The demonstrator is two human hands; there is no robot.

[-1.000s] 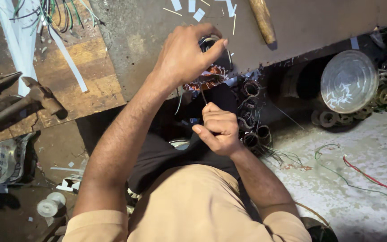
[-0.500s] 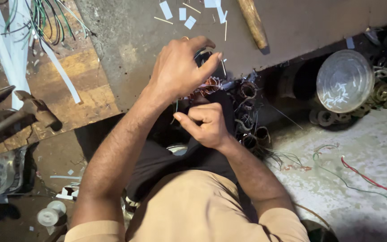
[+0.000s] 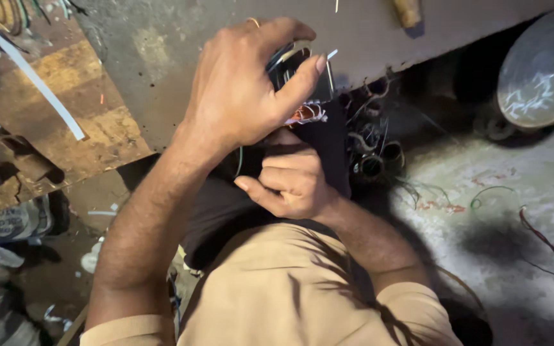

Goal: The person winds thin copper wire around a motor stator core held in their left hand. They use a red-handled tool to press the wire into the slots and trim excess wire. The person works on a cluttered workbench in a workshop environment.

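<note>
Head view, looking down along both forearms. My left hand (image 3: 245, 90) arches over a small dark motor part with copper windings (image 3: 302, 96), fingers and thumb clamped around its upper body; the thumb tip lies against its right face. The part sits at the front edge of the grey counter (image 3: 161, 70), partly overhanging the lip, so the counter edge runs just behind and to the right of my grip.

My right hand (image 3: 293, 182) is directly below, curled into a closed fist, knuckles toward the windings. I cannot tell what, if anything, it pinches, since the fingers hide their own tips. The two hands are close together, nearly touching, with only a narrow gap between them.

To the left, a worn wooden board (image 3: 65, 109) butts against the counter, carrying a white strip (image 3: 40, 86) laid diagonally, and a rusted hammer head (image 3: 14, 160) sits at its near edge. To the right, under the counter lip, a cluster of dark cylindrical sleeves (image 3: 376, 160) crowds just beside the part, limiting room on that side. Farther right, a round metal lid (image 3: 543, 67) lies well apart. The pale floor (image 3: 514, 211), with loose red and green wires (image 3: 533, 224), is the most open area.
</note>
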